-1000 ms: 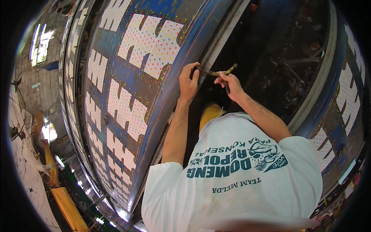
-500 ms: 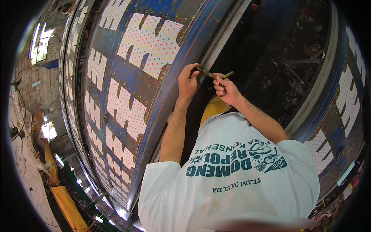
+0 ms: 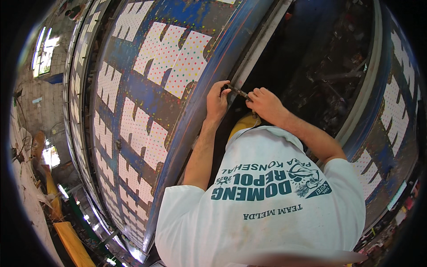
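A worn, dark metal fitting with a rod-like body [image 3: 241, 93] sits across the pale metal edge rail [image 3: 254, 60] of a long printing table. My left hand [image 3: 217, 103] is closed on its left end, thumb and forefinger pinching a round black part. My right hand [image 3: 268, 107] has its fingers closed over the right end, back of the hand facing up. The crosspiece there is mostly covered by that hand; a short piece shows below it. The fitting's exact kind is unclear.
White dotted cut pieces [image 3: 173, 58] lie in rows on the blue-stained table [image 3: 202, 95] at left. A dark, littered gap [image 3: 320, 71] separates it from a second table [image 3: 378, 138] at right. Yellow cloth [image 3: 242, 123] hangs by my waist; windows and orange-yellow sheeting [image 3: 73, 242] are far left.
My right hand has turned over, and its fingers now cover the crosspiece that stuck out before. My left hand keeps its pinch. The view has shifted slightly.
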A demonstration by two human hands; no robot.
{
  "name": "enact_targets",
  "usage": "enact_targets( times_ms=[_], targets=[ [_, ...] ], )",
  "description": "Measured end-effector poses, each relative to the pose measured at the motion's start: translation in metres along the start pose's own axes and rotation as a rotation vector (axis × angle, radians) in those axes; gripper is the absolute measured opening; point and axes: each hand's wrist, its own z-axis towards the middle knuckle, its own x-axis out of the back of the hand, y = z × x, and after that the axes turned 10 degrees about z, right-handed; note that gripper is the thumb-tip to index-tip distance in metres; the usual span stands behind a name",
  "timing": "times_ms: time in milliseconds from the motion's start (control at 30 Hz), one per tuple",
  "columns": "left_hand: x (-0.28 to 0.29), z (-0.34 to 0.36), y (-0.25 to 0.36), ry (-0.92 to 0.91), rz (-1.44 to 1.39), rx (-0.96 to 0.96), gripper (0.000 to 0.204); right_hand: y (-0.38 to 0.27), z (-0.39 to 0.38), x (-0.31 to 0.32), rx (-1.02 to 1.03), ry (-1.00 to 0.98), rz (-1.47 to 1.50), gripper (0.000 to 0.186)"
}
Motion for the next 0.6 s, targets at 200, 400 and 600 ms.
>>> enact_targets(
  times_ms=[200, 400, 600],
  targets=[
    [0.005, -0.001, 0.004, 0.132, 0.002, -0.233, 0.029, -0.039, 0.014, 0.03, -0.196, -0.267, -0.271, 0.035],
    [0.028, 0.022, 0.031, 0.231, 0.012, -0.518, 0.037, -0.016, 0.018, 0.075, -0.06, -0.056, -0.046, 0.033],
    [0.054, 0.088, 0.04, 0.208, 0.111, -0.732, 0.037, -0.014, 0.049, 0.096, -0.112, 0.036, -0.062, 0.021]
  ],
)
